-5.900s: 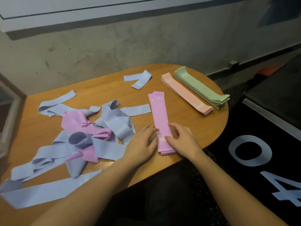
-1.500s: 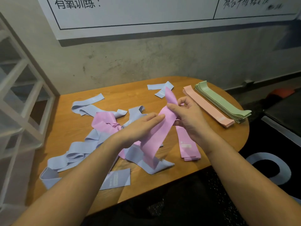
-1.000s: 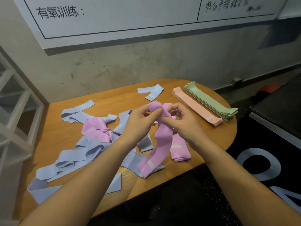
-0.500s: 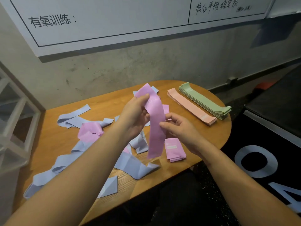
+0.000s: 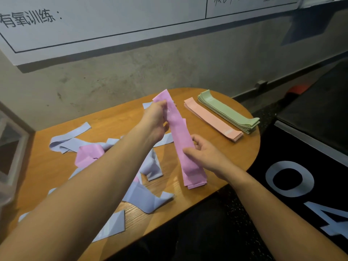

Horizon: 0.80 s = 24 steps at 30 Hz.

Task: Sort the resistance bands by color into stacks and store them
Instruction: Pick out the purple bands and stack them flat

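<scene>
A whiteboard with printed characters fills the wall above; under it the oval wooden table carries all the bands, beside a black floor mat with large pale numerals. Across the table's left and near part sprawls the loose heap of lavender bands, with one crumpled pink band among them; half a second earlier more of this heap showed, and now the left forearm crosses over much of it. At the far right lie two tidy stacks just beside each other, the green stack nearer the wall and the peach stack inside it; both lie as they did before. The pink band in hand is now drawn out straight and flat, its lower end reaching down onto the pink stack at the near edge, where earlier it hung free above; the left hand pinches its upper end, raised farther toward the wall than before; the right hand grips its middle, thumb on top and fingers curled beneath.
</scene>
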{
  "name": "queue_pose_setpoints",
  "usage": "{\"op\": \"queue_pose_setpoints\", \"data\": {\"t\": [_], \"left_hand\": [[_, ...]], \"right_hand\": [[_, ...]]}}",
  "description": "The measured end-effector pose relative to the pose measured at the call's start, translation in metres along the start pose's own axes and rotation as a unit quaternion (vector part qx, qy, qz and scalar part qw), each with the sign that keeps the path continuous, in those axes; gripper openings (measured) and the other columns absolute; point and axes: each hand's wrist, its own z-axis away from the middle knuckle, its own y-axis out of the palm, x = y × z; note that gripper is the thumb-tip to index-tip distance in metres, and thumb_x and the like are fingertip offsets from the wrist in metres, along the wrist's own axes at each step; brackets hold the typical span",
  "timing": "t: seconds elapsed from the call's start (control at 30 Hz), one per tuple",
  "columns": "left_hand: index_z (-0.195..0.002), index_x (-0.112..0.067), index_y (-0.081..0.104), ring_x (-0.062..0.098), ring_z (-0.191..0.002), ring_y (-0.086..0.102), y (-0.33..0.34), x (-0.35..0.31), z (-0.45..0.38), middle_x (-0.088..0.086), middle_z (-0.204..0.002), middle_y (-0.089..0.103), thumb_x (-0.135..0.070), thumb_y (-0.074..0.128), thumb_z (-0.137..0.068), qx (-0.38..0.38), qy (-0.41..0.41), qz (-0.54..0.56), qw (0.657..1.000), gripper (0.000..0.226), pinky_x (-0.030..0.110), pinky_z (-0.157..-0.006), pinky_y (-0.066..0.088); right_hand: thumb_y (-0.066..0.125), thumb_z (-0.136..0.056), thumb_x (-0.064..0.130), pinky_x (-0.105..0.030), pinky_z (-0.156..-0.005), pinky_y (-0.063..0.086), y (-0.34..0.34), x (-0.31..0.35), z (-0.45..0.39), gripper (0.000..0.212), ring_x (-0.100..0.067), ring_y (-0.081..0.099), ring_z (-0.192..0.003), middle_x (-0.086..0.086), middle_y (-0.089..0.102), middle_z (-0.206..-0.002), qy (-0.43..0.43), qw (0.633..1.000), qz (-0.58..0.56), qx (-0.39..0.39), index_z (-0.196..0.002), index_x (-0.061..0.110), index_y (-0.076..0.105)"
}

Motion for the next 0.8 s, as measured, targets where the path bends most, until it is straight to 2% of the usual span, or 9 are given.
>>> {"op": "queue_pose_setpoints", "data": {"t": [0.1,0.17,0.27,0.33,0.4,0.47,0.57,0.73,0.8], "left_hand": [[-0.111,-0.013,0.058,0.02,-0.071,0.06,0.014,0.001,-0.01,0.007,-0.082,0.06,-0.003,0.045,-0.094,-0.01,-0.001,0.008,1.0,0.024,0.026,-0.053,0.053],[-0.108,-0.017,0.06,0.02,-0.072,0.058,0.022,0.003,-0.017,0.006,-0.085,0.06,-0.008,0.052,-0.098,0.0,-0.005,0.011,1.0,0.016,0.025,-0.045,0.052],[-0.102,-0.015,0.059,0.021,-0.075,0.056,0.027,0.01,-0.043,0.008,-0.086,0.057,-0.004,0.047,-0.096,-0.015,0.004,-0.046,0.999,0.017,0.027,-0.053,0.053],[-0.105,-0.015,0.056,0.021,-0.079,0.056,0.027,0.018,-0.062,0.008,-0.088,0.056,-0.003,0.044,-0.094,-0.025,0.011,-0.109,0.994,0.02,0.027,-0.06,0.051],[-0.103,-0.016,0.056,0.021,-0.083,0.058,0.028,0.028,-0.076,0.009,-0.093,0.06,-0.008,0.048,-0.097,-0.015,0.011,-0.162,0.987,0.013,0.029,-0.063,0.051],[-0.112,-0.016,0.059,0.019,-0.087,0.063,0.025,0.039,-0.088,0.009,-0.101,0.066,-0.011,0.05,-0.099,-0.002,0.015,-0.215,0.977,0.016,0.03,-0.068,0.054],[-0.122,-0.016,0.058,0.016,-0.084,0.061,0.02,0.053,-0.103,0.004,-0.1,0.065,-0.016,0.051,-0.103,-0.013,0.005,-0.246,0.969,0.021,0.028,-0.069,0.052],[-0.121,-0.015,0.059,0.014,-0.079,0.059,0.015,0.071,-0.122,0.002,-0.097,0.064,-0.022,0.053,-0.104,-0.021,-0.014,-0.276,0.961,0.02,0.027,-0.067,0.051],[-0.122,-0.015,0.059,0.014,-0.075,0.056,0.014,0.074,-0.129,0.004,-0.096,0.062,-0.022,0.054,-0.104,-0.027,-0.002,-0.288,0.957,0.02,0.028,-0.066,0.05]], "right_hand": [[0.056,-0.1,0.022,-0.022,-0.068,0.051,-0.006,-0.008,0.0,0.015,-0.011,0.067,-0.091,0.003,0.068,-0.1,0.017,0.999,0.029,0.002,-0.113,0.029,0.058],[0.054,-0.102,0.025,-0.02,-0.063,0.051,-0.01,-0.013,-0.003,0.013,-0.011,0.068,-0.092,0.004,0.069,-0.1,0.03,0.999,0.009,-0.01,-0.112,0.028,0.059],[0.056,-0.102,0.027,-0.022,-0.063,0.055,-0.015,-0.022,-0.01,0.005,-0.012,0.071,-0.089,0.001,0.07,-0.099,0.052,0.998,0.008,-0.019,-0.106,0.028,0.058],[0.061,-0.098,0.026,-0.035,-0.078,0.061,-0.018,-0.031,-0.014,0.01,-0.016,0.072,-0.094,-0.002,0.072,-0.103,0.059,0.998,0.03,-0.013,-0.108,0.024,0.06],[0.064,-0.097,0.022,-0.043,-0.08,0.062,-0.021,-0.038,-0.017,0.018,-0.019,0.072,-0.096,-0.003,0.073,-0.105,0.066,0.997,0.048,-0.002,-0.114,0.017,0.061],[0.064,-0.097,0.023,-0.041,-0.074,0.062,-0.023,-0.043,-0.02,0.022,-0.019,0.071,-0.095,-0.002,0.071,-0.106,0.082,0.994,0.075,0.014,-0.117,0.016,0.06],[0.065,-0.096,0.026,-0.043,-0.086,0.06,-0.024,-0.049,-0.026,0.028,-0.016,0.068,-0.102,-0.001,0.069,-0.115,0.095,0.987,0.127,0.036,-0.122,0.015,0.058],[0.071,-0.092,0.032,-0.039,-0.088,0.059,-0.029,-0.053,-0.031,0.041,-0.017,0.066,-0.104,0.001,0.066,-0.119,0.141,0.973,0.171,0.06,-0.127,0.019,0.057],[0.073,-0.091,0.027,-0.034,-0.081,0.061,-0.03,-0.054,-0.032,0.044,-0.016,0.067,-0.099,0.001,0.067,-0.117,0.157,0.973,0.156,0.071,-0.13,0.018,0.055]]}}
